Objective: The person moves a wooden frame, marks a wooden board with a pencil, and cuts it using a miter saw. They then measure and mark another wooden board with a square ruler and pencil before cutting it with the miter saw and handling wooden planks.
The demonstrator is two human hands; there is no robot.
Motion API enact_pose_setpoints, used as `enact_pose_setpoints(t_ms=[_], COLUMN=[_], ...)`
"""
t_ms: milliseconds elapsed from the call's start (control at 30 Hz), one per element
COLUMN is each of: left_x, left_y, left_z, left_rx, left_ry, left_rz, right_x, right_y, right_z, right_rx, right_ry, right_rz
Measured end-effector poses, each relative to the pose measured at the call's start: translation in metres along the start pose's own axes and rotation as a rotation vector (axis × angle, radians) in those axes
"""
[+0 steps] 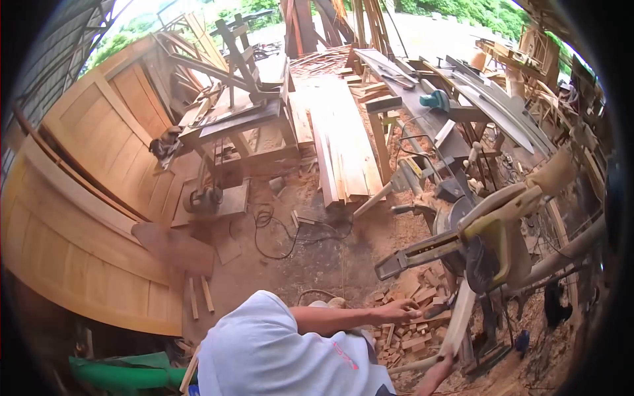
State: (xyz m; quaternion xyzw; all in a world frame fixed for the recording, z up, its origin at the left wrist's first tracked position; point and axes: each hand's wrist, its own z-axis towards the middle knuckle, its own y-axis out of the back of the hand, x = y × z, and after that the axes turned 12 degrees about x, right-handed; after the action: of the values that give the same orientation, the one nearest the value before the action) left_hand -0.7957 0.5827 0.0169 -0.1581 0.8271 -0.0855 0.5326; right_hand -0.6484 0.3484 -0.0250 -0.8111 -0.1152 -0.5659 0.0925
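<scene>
Open-sided workshop, its floor dusted with sawdust; panelled doors stand near 9 o'clock, stacked planks lie at 12 o'clock. The board is between 4 and 5 o'clock, just below the saw, its long axis running from 7 o'clock up toward 1. The right hand, the nearer one, appears closed around the board's lower end. From the left hand, the board lies at 3 o'clock, apart from the fingers. That hand hangs beside the offcuts, fingers loosely bent; whether it pinches anything cannot be told.
</scene>
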Motion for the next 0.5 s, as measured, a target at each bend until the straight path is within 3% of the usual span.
enact_pose_setpoints(t_ms=[67, 100, 133, 200, 267, 333, 400, 467, 500], left_x=[0.019, 0.019, 0.019, 0.008, -0.011, -0.010, -0.011, -0.013, -0.018], left_y=[-0.001, 0.003, 0.009, 0.018, 0.023, 0.045, 0.069, 0.107, 0.128], left_z=[0.014, 0.018, 0.021, 0.012, -0.006, -0.017, -0.033, -0.055, -0.069], left_rx=[-0.025, -0.014, 0.061, 0.154, -0.003, 0.036, 0.013, 0.036, 0.034], left_ry=[-0.063, -0.058, -0.032, 0.000, 0.013, 0.005, -0.130, -0.179, -0.256], left_rz=[-0.298, -0.287, -0.467, -0.643, -0.689, -0.761, -0.929, -1.073, -1.091], right_x=[-0.038, -0.017, -0.026, -0.012, -0.009, -0.005, 0.027, 0.060, 0.051], right_y=[0.009, 0.001, -0.012, -0.036, -0.063, -0.094, -0.133, -0.180, -0.203], right_z=[-0.031, -0.077, -0.095, -0.128, -0.129, -0.133, -0.142, -0.154, -0.145], right_rx=[0.060, 0.210, 0.152, 0.178, 0.197, 0.261, 0.234, 0.347, 0.359], right_ry=[-0.087, -0.257, -0.206, 0.140, 0.160, 0.186, 0.187, 0.158, 0.290], right_rz=[0.078, 0.049, -0.096, -0.652, -0.484, -0.144, -0.120, -0.243, -0.207])
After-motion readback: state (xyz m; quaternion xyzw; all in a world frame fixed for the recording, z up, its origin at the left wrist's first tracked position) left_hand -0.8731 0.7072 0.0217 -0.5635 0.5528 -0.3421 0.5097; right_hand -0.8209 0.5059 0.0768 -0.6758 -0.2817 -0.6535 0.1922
